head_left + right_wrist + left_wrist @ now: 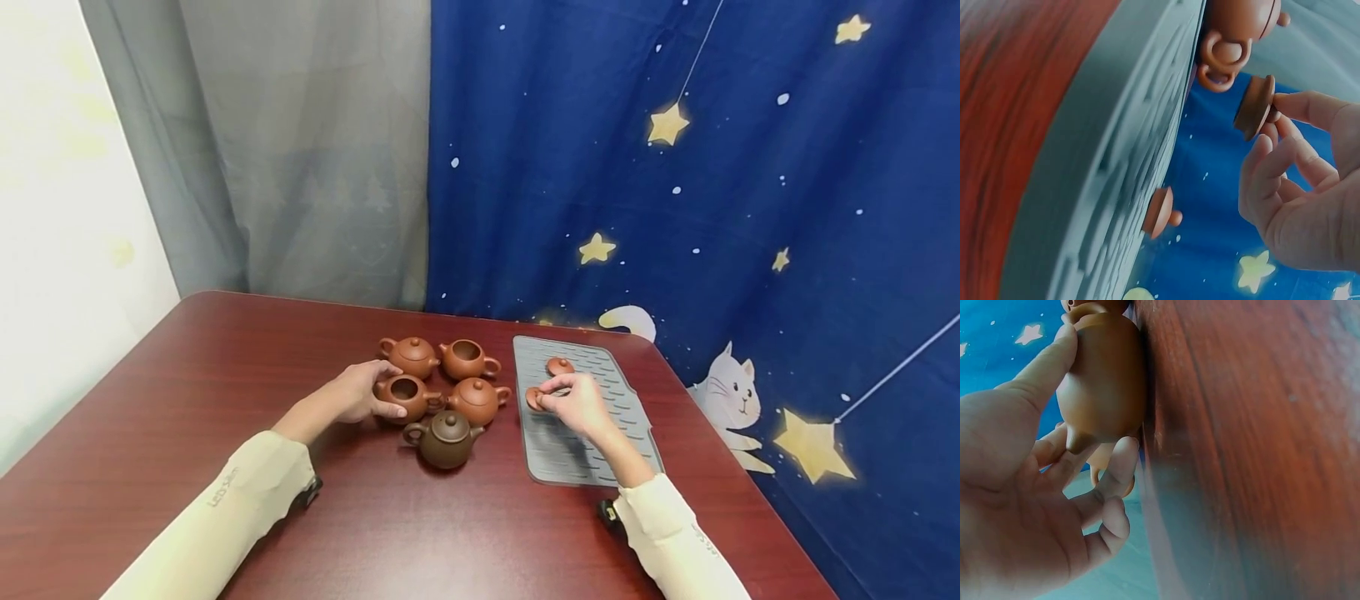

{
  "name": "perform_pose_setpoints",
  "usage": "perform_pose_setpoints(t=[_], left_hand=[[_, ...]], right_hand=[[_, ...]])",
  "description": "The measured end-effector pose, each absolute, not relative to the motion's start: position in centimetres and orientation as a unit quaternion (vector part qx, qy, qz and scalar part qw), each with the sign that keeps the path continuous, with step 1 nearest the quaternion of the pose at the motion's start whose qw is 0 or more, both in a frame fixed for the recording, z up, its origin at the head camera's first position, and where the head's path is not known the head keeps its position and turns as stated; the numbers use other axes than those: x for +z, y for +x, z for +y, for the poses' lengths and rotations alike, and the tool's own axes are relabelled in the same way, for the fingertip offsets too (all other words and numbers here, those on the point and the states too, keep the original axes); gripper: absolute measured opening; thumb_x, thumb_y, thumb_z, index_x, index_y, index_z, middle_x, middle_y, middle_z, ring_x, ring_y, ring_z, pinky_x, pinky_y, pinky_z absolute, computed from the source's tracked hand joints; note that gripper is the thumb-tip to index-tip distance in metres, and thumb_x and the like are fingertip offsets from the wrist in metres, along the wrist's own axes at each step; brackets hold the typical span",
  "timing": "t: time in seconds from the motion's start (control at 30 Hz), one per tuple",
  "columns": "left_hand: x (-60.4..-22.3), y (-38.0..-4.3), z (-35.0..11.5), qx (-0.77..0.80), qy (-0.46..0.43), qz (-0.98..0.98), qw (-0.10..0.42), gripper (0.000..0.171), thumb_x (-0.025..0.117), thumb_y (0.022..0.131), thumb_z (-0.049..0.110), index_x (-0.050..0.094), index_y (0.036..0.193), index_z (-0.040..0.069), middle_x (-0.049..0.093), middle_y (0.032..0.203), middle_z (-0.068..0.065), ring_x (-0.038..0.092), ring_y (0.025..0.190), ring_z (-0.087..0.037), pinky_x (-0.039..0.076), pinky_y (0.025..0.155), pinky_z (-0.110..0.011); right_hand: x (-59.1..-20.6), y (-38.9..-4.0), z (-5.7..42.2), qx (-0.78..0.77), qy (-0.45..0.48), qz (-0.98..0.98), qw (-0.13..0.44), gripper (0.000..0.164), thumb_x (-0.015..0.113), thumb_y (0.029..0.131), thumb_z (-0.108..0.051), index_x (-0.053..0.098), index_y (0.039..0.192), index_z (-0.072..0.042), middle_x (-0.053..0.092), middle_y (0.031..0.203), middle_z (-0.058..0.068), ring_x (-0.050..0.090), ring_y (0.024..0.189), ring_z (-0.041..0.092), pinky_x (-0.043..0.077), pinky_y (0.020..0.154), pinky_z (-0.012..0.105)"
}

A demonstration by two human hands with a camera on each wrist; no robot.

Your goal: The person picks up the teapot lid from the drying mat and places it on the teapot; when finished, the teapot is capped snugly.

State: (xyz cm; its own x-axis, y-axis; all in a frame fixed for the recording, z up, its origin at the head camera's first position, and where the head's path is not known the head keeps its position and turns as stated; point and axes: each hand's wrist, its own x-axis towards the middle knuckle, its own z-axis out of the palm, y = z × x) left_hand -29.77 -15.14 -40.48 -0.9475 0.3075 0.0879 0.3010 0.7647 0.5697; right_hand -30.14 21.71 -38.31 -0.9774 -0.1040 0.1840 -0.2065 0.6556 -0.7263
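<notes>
Round reddish-brown clay-like lid — pinched by its knob in the right hand — hangs above a grey ridged mat on the glossy dark-red wood-grained surface; the left hand grips a squat, lidless reddish-brown teapot; a star-printed blue curtain hangs behind.

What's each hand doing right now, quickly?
Left hand: gripping a lidless reddish-brown teapot around its body.
Right hand: pinching a teapot lid, held above the gray mat.
</notes>
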Motion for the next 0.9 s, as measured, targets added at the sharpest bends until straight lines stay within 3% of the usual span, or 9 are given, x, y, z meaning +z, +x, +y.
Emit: perform_pose_setpoints(t=[0.57, 0.9], left_hand=[[-40.7, -29.8, -15.1, 0.307, 0.162, 0.938, 0.013, 0.074, 0.086, 0.076, 0.039, 0.056, 0.133, 0.002, 0.061, 0.127, -0.02, 0.057, 0.12, -0.039, 0.045, 0.097, -0.051], [-40.7, -29.7, -15.1, 0.306, 0.163, 0.938, 0.007, 0.073, 0.085, 0.077, 0.038, 0.056, 0.132, 0.001, 0.061, 0.127, -0.02, 0.057, 0.12, -0.038, 0.045, 0.097, -0.051]], right_hand=[[-37.6, -29.8, 17.9, 0.425, 0.139, -0.892, 0.065, 0.007, 0.079, 0.079, -0.005, 0.078, 0.086, -0.005, 0.073, 0.08, 0.006, 0.061, 0.059, 0.007, 0.047, 0.055, 0.024], [-37.1, -30.1, 15.3, 0.464, 0.181, -0.865, 0.068, 0.004, 0.079, 0.08, -0.004, 0.077, 0.083, -0.004, 0.072, 0.077, 0.004, 0.062, 0.065, 0.01, 0.05, 0.058, 0.023]])
